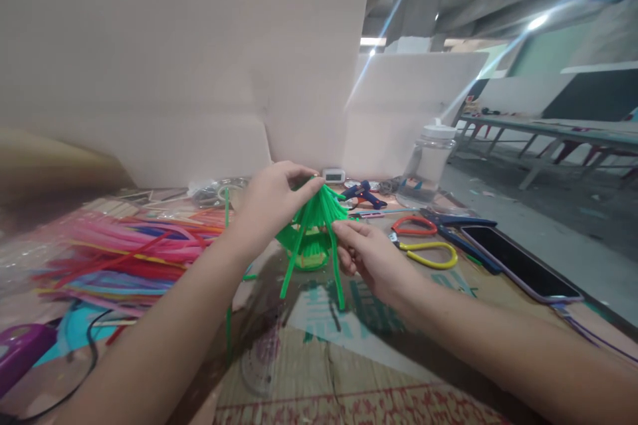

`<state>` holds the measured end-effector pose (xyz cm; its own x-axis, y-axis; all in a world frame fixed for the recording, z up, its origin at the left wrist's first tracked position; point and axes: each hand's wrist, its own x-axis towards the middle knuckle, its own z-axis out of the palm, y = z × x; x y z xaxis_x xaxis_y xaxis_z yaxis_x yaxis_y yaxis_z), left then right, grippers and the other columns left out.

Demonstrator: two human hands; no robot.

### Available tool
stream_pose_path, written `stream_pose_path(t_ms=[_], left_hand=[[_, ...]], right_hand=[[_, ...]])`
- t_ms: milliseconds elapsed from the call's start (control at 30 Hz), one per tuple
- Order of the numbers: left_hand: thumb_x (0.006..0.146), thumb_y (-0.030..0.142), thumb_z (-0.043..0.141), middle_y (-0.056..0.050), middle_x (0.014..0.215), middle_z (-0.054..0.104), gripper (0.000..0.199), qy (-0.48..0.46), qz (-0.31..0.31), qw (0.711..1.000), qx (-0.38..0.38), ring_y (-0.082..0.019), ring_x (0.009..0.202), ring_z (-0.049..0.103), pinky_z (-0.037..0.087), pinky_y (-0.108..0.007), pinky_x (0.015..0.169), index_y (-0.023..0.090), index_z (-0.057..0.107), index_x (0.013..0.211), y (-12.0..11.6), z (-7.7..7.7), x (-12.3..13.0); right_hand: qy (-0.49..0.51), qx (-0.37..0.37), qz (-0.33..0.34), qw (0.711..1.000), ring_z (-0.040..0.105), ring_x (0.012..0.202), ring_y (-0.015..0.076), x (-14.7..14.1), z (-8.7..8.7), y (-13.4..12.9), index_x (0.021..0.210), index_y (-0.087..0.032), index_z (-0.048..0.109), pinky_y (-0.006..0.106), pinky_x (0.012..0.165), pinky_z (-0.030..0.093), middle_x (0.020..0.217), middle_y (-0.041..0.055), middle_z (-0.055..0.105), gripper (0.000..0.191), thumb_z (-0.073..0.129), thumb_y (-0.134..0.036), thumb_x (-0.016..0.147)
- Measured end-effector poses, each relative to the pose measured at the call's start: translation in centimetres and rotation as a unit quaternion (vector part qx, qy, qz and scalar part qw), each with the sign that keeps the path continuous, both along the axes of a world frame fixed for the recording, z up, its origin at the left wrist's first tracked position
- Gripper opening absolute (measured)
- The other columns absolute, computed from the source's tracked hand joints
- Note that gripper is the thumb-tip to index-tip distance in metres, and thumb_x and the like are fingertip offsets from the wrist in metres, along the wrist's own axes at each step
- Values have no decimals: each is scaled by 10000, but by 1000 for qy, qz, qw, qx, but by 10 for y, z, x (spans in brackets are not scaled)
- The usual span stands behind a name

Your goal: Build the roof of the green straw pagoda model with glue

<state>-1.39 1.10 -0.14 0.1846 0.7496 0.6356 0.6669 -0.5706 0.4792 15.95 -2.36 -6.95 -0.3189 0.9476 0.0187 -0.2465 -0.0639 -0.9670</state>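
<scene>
A green pipe-cleaner model (pixel 321 209) stands in the middle of the table, its cone-shaped top fanning out over a round lower part. My left hand (pixel 279 196) pinches the tip of the cone from the left and above. Two long green strands hang down in front, one to the left and one to the right. Fingers of my right hand (pixel 366 249) are closed on the right-hand green pipe cleaner (pixel 335 265) near its upper half. The far side of the model is hidden by my left hand.
Many coloured pipe cleaners (pixel 134 252) lie on the left. On the right are scissors (pixel 428 252), a phone (pixel 518 262) and a water bottle (pixel 426 163). A blue glue gun (pixel 366 194) and small digital display (pixel 333 176) sit behind. White boards (pixel 199 80) stand along the back.
</scene>
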Motion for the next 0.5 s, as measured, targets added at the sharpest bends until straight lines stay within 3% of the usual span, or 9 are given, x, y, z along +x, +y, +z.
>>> stream_pose_path(t_ms=[500], left_hand=[[887, 421, 600, -45, 1004, 743, 280, 36, 14, 999, 5, -216, 959, 660, 473, -338, 832, 197, 743, 975, -4, 2, 2]], right_hand=[[15, -1, -8, 1000, 368, 365, 41, 3, -5, 4, 728, -183, 572, 177, 391, 264, 423, -90, 480, 380, 766, -510, 722]])
